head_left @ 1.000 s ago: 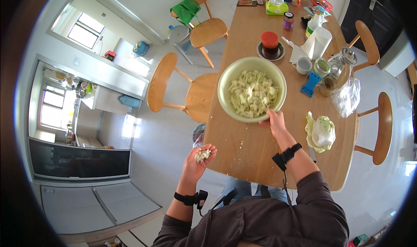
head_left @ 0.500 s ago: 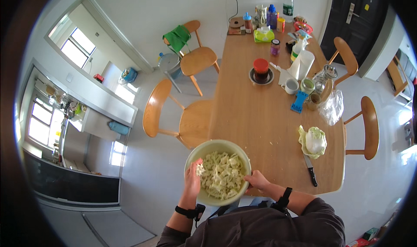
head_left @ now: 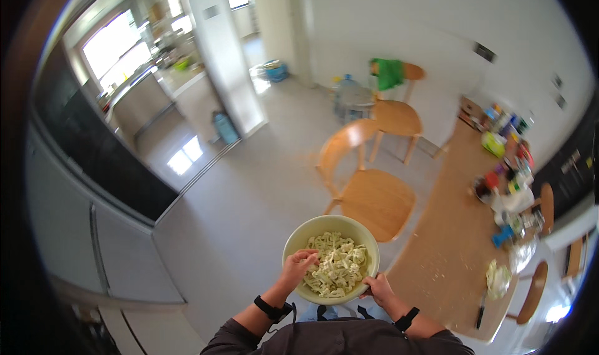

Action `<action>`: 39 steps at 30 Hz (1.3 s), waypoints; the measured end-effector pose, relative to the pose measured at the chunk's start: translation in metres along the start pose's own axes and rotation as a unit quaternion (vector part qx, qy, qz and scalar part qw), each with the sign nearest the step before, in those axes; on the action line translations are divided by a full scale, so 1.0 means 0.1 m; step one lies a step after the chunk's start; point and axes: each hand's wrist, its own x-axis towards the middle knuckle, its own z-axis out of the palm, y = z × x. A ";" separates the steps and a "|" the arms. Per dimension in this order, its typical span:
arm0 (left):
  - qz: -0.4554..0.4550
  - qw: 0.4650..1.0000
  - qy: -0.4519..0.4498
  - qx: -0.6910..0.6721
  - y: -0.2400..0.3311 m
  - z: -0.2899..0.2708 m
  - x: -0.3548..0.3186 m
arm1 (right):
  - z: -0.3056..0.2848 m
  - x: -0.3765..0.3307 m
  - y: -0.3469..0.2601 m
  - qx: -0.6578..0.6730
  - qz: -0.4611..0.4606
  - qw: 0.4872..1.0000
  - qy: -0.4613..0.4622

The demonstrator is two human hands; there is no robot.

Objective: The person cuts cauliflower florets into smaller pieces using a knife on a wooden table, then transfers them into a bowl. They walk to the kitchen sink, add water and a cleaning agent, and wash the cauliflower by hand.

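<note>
Fingers of my left hand (head_left: 298, 266) are curled down into the chopped pale-green cabbage (head_left: 339, 271), loosely closed on a few pieces, while my right hand (head_left: 376, 287) is clenched on the near rim of the yellow-green bowl (head_left: 293, 242). Half a second ago the bowl sat at the counter (head_left: 458, 242) edge; now it is off it, held up against my body over the floor, with the wooden chair (head_left: 373, 196) just beyond. So I carry the load myself now, one-handed.
</note>
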 end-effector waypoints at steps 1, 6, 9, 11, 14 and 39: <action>0.046 0.999 0.006 0.011 0.00 -0.24 -0.07 | 0.21 0.09 0.02 0.004 0.010 1.000 -0.017; -0.037 0.990 0.132 -0.029 -0.15 -1.08 -0.42 | 1.11 0.56 0.12 -0.064 0.034 0.994 -0.084; -0.015 0.968 0.206 -0.141 -0.25 -1.37 -0.71 | 1.52 0.75 0.10 -0.111 0.055 0.984 -0.127; 0.022 0.954 0.272 -0.124 -0.28 -1.63 -0.93 | 1.87 0.86 0.13 -0.151 0.067 0.974 -0.153; -0.025 0.938 0.311 -0.149 -0.27 -2.09 -1.36 | 2.44 0.93 0.17 -0.193 0.090 0.961 -0.177; -0.042 0.867 0.482 -0.118 0.55 -5.22 -0.05 | 5.87 3.74 -0.81 -0.310 0.128 0.887 -0.316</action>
